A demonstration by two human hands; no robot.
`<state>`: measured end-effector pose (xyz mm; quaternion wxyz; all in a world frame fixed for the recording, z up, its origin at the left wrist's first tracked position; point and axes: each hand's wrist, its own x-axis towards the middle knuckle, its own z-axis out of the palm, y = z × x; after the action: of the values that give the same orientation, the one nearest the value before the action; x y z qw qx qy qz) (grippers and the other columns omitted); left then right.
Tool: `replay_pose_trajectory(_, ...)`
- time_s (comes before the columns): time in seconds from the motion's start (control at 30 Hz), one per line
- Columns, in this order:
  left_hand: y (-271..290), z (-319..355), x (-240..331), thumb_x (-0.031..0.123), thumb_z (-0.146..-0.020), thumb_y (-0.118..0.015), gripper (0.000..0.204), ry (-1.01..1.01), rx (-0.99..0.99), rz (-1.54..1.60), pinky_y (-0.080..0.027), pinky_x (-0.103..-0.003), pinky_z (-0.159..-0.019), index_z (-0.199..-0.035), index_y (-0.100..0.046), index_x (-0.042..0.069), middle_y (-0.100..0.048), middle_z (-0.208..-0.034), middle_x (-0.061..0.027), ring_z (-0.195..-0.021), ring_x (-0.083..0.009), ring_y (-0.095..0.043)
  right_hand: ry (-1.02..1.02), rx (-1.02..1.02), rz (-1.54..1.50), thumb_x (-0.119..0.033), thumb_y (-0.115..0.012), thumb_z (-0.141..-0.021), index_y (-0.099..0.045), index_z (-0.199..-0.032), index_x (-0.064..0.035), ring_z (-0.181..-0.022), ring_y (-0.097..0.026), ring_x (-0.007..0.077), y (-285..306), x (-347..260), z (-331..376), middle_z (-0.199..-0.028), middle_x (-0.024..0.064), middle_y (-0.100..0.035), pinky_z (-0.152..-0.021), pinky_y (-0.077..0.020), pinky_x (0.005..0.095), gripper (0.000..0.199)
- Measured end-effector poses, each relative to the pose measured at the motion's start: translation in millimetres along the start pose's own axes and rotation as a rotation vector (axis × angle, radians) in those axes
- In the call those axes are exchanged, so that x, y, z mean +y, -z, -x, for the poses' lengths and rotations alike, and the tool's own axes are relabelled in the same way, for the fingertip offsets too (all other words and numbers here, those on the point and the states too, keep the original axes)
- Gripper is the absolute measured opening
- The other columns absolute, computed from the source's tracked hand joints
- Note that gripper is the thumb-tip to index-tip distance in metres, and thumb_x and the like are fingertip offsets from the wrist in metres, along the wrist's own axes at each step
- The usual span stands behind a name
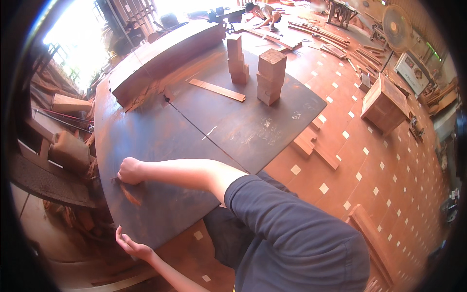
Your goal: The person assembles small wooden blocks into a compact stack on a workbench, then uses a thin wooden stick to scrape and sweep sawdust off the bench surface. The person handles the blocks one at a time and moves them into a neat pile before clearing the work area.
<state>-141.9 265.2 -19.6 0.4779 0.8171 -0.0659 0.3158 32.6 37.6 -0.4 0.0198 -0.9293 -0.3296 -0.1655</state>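
Observation:
My right arm stretches across a dark metal machine table, and my right hand is closed in a fist near the table's left edge. Below the fist shows what looks like a brush with reddish-brown bristles against the tabletop; its grip is hidden by the fingers. Lower down, my left hand is at the table's near left corner, its fingers stretched out and holding nothing. A thin slit crosses the tabletop to a small opening. Brown dust streaks the surface.
A long wooden beam lies along the table's far left side. Two stacks of wooden blocks and a flat strip stand or lie on the table. Right, on the tiled floor, are a wooden box and boards. A person crouches far off.

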Motion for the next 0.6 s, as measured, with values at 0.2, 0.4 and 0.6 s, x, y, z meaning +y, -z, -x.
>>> replay_pose_trajectory(0.2,3,6,0,0.026,-0.107,-0.041,0.039,-0.026,0.042,-0.144,-0.041,-0.038,-0.106,-0.121,-0.062,-0.004,-0.065,-0.122,-0.0154,-0.116,-0.0289,-0.059,-0.017,-0.018,-0.103,-0.021,-0.063,-0.083,-0.077,-0.089,-0.0114,-0.09,-0.074,0.0241,1,-3,0,-0.092,0.0068,-0.077,-0.073,-0.0554,0.0384,0.018)
replay_pose_trajectory(0.4,4,2,2,0.024,-0.106,-0.039,0.04,-0.044,-0.035,-0.266,-0.041,-0.041,-0.107,-0.122,-0.061,-0.006,-0.064,-0.123,-0.0178,-0.117,-0.0321,-0.058,-0.054,-0.103,-0.171,-0.028,-0.065,-0.085,-0.08,-0.096,-0.0182,-0.102,-0.072,0.0215,-4,-4,-6,-0.105,0.0019,-0.077,-0.082,-0.0545,0.0377,0.021)
replay_pose_trajectory(0.6,7,-2,5,0.025,-0.105,-0.039,0.042,-0.091,-0.109,-0.382,-0.04,-0.044,-0.108,-0.124,-0.06,-0.007,-0.063,-0.126,-0.02,-0.12,-0.0349,-0.057,-0.015,0.007,-0.201,-0.026,-0.065,-0.085,-0.08,-0.089,-0.0196,-0.091,-0.073,0.0194,-9,-10,-6,-0.094,0.0,-0.077,-0.069,-0.0519,0.0355,0.017)
